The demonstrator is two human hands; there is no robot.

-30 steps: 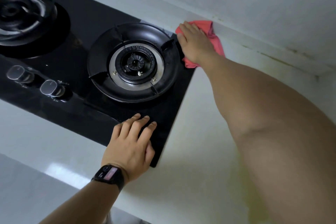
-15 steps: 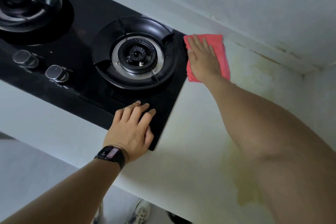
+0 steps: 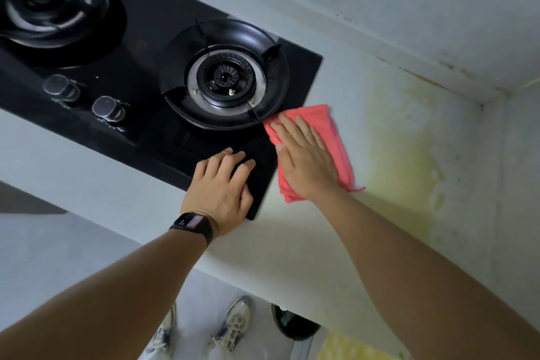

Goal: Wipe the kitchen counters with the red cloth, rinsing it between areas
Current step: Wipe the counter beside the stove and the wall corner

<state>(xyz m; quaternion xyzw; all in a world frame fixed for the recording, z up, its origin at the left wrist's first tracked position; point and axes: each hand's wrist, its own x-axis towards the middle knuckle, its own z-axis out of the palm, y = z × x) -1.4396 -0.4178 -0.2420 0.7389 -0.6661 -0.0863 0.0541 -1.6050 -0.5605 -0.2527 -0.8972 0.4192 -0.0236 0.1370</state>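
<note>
The red cloth (image 3: pixel 336 137) lies flat on the white counter (image 3: pixel 306 242), along the right edge of the black gas hob (image 3: pixel 140 61). My right hand (image 3: pixel 304 155) presses on it with straight, spread fingers that point up toward the right burner (image 3: pixel 226 76). Part of the cloth is hidden under that palm. My left hand (image 3: pixel 222 187), with a black watch at the wrist, rests flat on the hob's near right corner, just left of the cloth.
The counter carries a yellowish stain (image 3: pixel 409 149) right of the cloth and meets the wall (image 3: pixel 409 9) in a corner at the far right. Two knobs (image 3: pixel 84 99) and a left burner (image 3: pixel 49 6) sit on the hob. My shoes (image 3: pixel 233 327) show below the counter's front edge.
My right hand has slid the cloth from the back wall toward me along the hob's right edge, flattening it. My left hand has stayed on the hob's corner.
</note>
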